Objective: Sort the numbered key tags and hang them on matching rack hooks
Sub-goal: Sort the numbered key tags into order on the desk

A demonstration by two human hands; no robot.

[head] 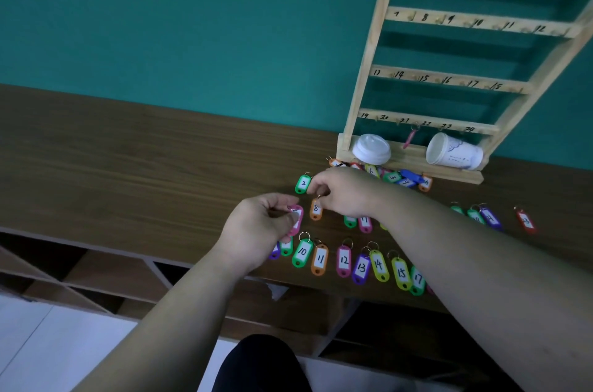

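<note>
Coloured numbered key tags lie on the brown table [160, 167]. A near row runs from a green tag 10 [302, 252] to a green tag 17 [417, 280]. My left hand [260, 228] pinches a pink tag [296, 219] by its ring end. My right hand [345, 194] pinches the ring of an orange tag 8 [316, 209]. A green tag 2 [303, 184] lies just left of my right hand. The wooden rack [449, 80] with numbered hooks stands at the back right; one pink tag [410, 136] hangs on its bottom row.
A white lid [372, 149] and a tipped white paper cup [454, 151] rest on the rack's base. A heap of unsorted tags [394, 176] lies in front of them. More tags, including a red one [526, 221], lie to the right. Open shelving sits below the table edge.
</note>
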